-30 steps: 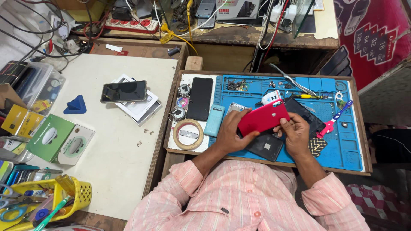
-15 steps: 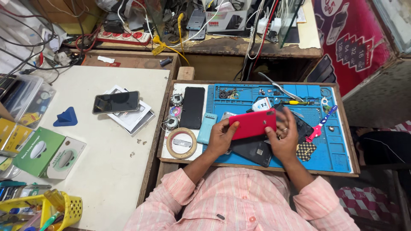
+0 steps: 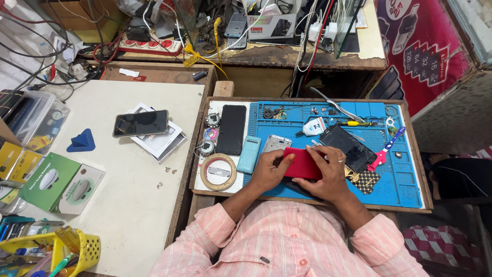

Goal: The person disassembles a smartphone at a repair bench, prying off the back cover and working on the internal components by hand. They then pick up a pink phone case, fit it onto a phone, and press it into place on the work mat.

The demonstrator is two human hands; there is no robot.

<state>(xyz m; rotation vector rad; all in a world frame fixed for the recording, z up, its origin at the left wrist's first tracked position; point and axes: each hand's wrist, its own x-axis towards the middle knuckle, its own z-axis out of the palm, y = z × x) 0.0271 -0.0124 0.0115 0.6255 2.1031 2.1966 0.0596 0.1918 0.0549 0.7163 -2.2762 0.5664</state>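
A red phone lies flat between both my hands, low over the blue work mat. My left hand grips its left end, thumb on top. My right hand covers its right end, fingers curled over the top edge. A dark screen panel rests tilted on the mat just beyond my right hand. A silver phone frame and a light blue bar-shaped thing lie just left of my left hand.
A black phone, tape roll, small round parts, screwdriver, tweezers and a pink-blue tool sit on the tray. On the white table: a phone on papers, blue wedge, green box, yellow basket.
The red phone has come down from a tilted, raised hold to lie flat and low near the mat's front edge. Both hands came down with it.
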